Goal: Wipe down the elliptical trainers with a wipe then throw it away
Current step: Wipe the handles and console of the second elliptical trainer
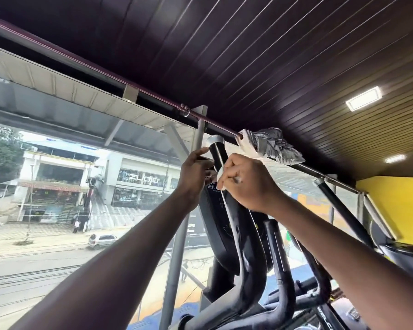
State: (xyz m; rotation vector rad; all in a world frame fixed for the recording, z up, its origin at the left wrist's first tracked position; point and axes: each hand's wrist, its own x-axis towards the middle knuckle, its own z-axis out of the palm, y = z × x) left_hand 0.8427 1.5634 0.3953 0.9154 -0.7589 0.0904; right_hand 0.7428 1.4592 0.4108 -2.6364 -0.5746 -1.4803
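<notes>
Both my hands up at the elliptical's handle top.

My left hand (pixel 196 169) touches the black handle (pixel 217 153), fingers relaxed; my right hand (pixel 244 181) grips the white wipe (pixel 220 173) against it. The wipe is mostly hidden in my fist.

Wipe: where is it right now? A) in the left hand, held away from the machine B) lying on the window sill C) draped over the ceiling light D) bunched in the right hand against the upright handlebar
D: the white wipe shows between the curled fingers of the right hand, pressed against the black handlebar just below its silver cap; the left hand steadies the bar from the other side.
</notes>
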